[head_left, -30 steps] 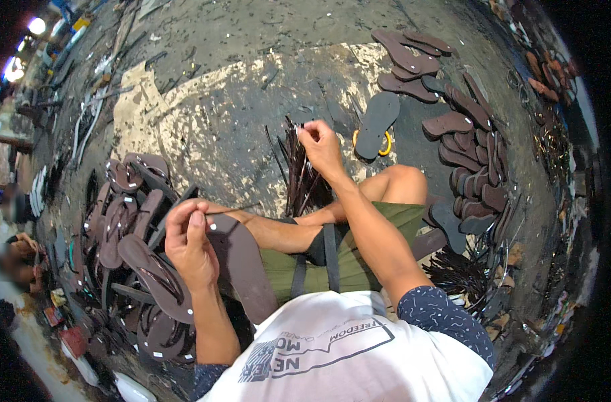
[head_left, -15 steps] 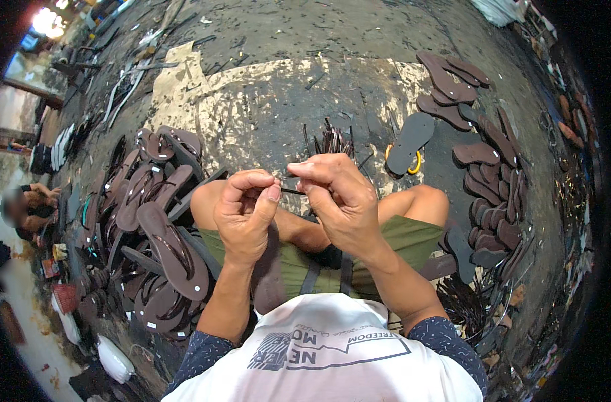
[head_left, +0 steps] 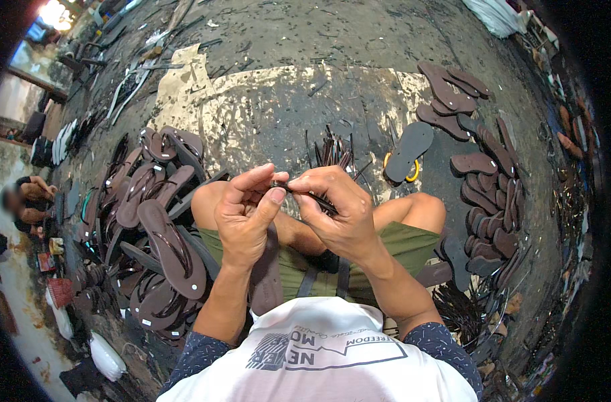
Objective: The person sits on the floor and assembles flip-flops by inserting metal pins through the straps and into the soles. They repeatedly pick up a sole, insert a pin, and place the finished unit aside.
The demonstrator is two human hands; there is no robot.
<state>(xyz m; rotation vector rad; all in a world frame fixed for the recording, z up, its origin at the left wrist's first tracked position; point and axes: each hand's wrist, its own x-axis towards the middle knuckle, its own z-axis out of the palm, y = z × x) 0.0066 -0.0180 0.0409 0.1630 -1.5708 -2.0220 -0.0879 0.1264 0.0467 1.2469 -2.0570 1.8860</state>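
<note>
My left hand (head_left: 246,216) and my right hand (head_left: 335,213) meet above my lap, both pinching a thin dark rubber strap (head_left: 304,193) between thumbs and fingers. A dark brown sandal sole (head_left: 268,278) lies on my left thigh under the left wrist. I sit on the floor in green shorts (head_left: 392,244) with knees spread. A bundle of loose dark straps (head_left: 332,149) stands on the floor just beyond my hands.
A heap of finished brown flip-flops (head_left: 155,221) lies to my left. Bare brown soles (head_left: 480,174) are spread to my right, one dark sole (head_left: 409,149) resting on a yellow ring. More straps (head_left: 463,315) lie by my right hip. Another person (head_left: 24,201) crouches far left.
My right hand came back from the strap bundle on the floor carrying a strap, and my left hand rose from the sole to meet it. Both hands now grip the strap together.
</note>
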